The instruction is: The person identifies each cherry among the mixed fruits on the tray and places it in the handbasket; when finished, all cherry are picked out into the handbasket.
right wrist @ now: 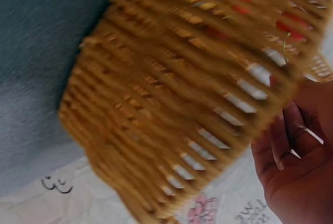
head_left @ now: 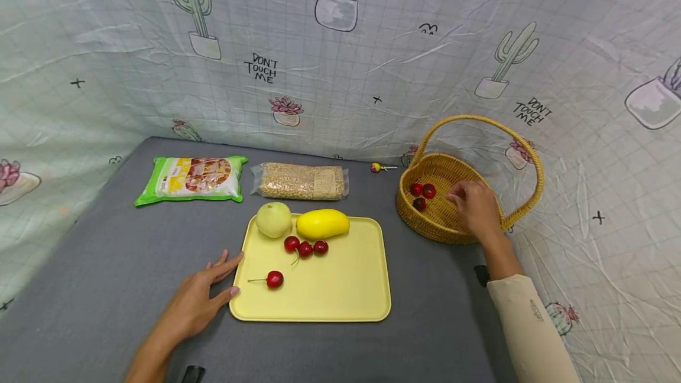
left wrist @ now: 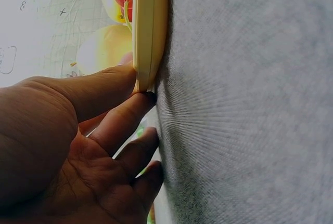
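My left hand rests at the left edge of a pale yellow tray, fingers fairly straight, thumb and fingertips touching the rim. On the tray lie a single cherry with its stem, several more cherries, a yellow mango and a pale green round fruit. My right hand is over the wicker basket, thumb and fingers loosely bent, with nothing visible between them. Three dark red cherries sit inside at its left. Basket weave partly hides the right fingertips in the right wrist view.
Behind the tray are a green-and-white food bag and a clear pack of grains or beans. A small lollipop lies left of the basket, whose tall handle arches over it. A patterned cloth hangs behind the grey table.
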Tool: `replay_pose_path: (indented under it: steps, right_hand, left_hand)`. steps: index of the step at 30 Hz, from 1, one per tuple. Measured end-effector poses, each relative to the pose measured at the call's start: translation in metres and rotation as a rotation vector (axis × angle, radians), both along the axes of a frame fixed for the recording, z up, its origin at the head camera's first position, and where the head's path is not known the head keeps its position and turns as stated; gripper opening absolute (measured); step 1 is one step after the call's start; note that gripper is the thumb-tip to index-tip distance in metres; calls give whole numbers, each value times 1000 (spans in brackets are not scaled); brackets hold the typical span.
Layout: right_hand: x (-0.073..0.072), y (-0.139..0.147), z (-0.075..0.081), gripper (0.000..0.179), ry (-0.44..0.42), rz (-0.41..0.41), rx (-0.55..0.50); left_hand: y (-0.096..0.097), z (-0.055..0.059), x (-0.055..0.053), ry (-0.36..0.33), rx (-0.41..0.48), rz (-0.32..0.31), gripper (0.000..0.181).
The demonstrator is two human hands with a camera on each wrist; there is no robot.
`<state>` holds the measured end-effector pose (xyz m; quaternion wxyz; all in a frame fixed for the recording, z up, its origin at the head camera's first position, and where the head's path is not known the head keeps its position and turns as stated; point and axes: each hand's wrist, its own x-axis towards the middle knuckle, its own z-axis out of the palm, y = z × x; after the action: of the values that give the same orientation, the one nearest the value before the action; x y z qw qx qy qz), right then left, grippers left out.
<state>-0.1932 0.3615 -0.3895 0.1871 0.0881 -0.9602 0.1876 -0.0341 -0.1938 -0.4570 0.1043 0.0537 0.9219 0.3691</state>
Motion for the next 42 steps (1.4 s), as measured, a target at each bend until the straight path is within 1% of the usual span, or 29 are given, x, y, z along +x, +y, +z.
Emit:
replay_pose_path:
  steps: [9,15,20,24,26,28,33,39,42]
  right_hand:
    - [-13,14,-14,11,-49,-13,72]
    - [-19,16,-20,12,-113,-31,116]
    - [-21,17,-24,11,-156,-39,125]
    - [-22,18,-25,12,-168,-38,118]
    - [-20,17,-24,13,-155,-42,115]
    - [-19,17,-24,14,-124,-41,115]
    - [-13,10,-22,17,3,-14,80]
    - [-5,-12,-12,21,148,40,7]
    - [0,-26,-8,23,199,83,-27]
  left_hand:
    - [0,0,0,-6,-2,3,74]
    - [0,0,0,-8,-1,3,74]
    - [1,0,-1,-12,1,3,74]
    - [1,-1,-1,-13,2,6,74]
    - [0,-1,-1,-12,3,6,74]
    - [0,-1,-1,-14,6,6,74]
    - [0,-1,-1,-12,4,6,74]
    - [0,-1,-1,3,8,2,74]
    - [0,-2,-1,3,9,3,74]
